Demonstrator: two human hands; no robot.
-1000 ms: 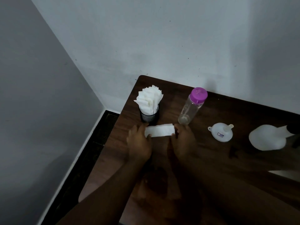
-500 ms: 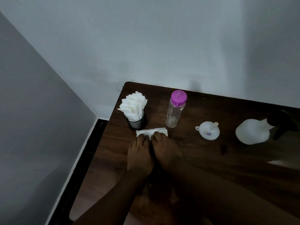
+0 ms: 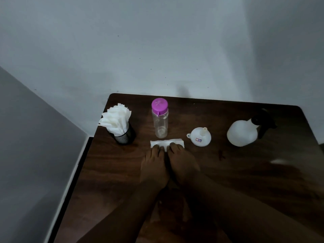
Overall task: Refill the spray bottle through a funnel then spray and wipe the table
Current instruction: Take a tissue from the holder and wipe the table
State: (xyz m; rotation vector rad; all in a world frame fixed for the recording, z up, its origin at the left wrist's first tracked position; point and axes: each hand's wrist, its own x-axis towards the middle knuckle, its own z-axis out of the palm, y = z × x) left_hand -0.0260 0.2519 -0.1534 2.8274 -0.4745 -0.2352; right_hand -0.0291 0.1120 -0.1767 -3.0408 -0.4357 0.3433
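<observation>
A dark wooden worktop (image 3: 245,181) filled the lower frame, pushed into a corner of pale grey walls (image 3: 157,41). Toward two o'clock on it stood the white spray bottle (image 3: 242,133), its black trigger head (image 3: 263,122) turned to the right. At eleven o'clock sat a black mesh holder (image 3: 124,135) stuffed with white paper napkins (image 3: 114,120). At twelve o'clock stood a clear plastic bottle (image 3: 159,126) with a purple cap (image 3: 159,106), upright and looking nearly empty. Between that bottle and the spray bottle, at about one o'clock, a white funnel (image 3: 200,137) rested mouth-down with its spout pointing up — well apart from both.

Both bare forearms reached in from six o'clock. The left hand (image 3: 154,165) and the right hand (image 3: 182,163) lay side by side, palms down, touching each other. Neither grip pinched anything; the fingers were stretched flat and pressed onto a folded white napkin (image 3: 166,142) — which lay on the worktop just in front of the clear bottle, its far edge showing past the fingertips.
</observation>
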